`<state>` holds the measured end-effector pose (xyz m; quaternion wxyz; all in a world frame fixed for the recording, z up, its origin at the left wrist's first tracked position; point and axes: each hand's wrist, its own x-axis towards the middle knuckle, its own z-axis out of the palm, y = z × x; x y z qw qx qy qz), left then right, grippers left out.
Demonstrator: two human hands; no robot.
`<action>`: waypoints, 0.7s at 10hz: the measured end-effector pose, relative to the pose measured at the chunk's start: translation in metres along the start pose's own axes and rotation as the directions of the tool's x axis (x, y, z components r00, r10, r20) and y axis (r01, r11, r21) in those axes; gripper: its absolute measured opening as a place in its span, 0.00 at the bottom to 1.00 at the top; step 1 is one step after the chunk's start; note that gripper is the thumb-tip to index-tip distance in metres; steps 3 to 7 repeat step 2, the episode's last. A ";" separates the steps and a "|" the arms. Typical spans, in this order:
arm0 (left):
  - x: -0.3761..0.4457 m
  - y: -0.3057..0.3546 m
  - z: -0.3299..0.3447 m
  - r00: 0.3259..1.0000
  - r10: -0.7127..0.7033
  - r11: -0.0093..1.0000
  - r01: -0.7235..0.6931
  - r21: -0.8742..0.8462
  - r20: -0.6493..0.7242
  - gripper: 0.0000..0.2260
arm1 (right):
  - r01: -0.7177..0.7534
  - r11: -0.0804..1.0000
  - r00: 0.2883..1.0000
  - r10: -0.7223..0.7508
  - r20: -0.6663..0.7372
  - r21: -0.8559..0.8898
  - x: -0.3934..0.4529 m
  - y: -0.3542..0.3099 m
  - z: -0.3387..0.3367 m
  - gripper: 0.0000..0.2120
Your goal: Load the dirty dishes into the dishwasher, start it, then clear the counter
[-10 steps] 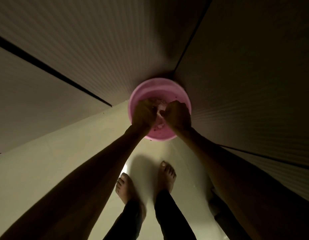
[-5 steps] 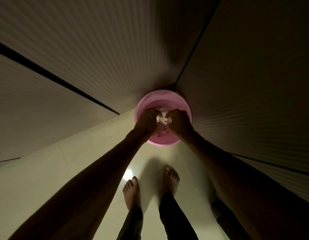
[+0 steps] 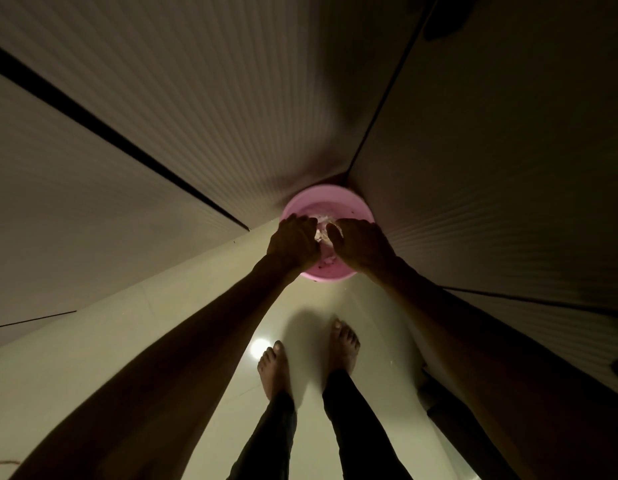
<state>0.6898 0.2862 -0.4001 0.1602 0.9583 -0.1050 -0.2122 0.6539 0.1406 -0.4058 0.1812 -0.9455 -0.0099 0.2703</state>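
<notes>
Both hands, left hand and right hand, clutch pale scraps over a pink basin on glossy floor.

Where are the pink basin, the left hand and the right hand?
pink basin (image 3: 338, 199): head view, far rim.
left hand (image 3: 293, 241): head view, back of hand.
right hand (image 3: 361, 244): head view, back of hand.
</notes>
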 end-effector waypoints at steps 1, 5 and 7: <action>-0.084 -0.057 0.137 0.915 -0.402 0.905 0.391 -0.166 -0.037 0.29 | 0.013 0.999 0.999 -0.012 -0.030 0.029 -0.023 -0.011 -0.020 0.23; -0.142 -0.097 0.264 0.797 -0.460 0.693 0.598 -0.403 0.390 0.39 | 0.031 0.997 0.996 -0.025 -0.088 0.069 -0.036 -0.020 -0.032 0.23; -0.142 -0.097 0.264 0.797 -0.460 0.693 0.598 -0.403 0.390 0.39 | 0.031 0.997 0.996 -0.025 -0.088 0.069 -0.036 -0.020 -0.032 0.23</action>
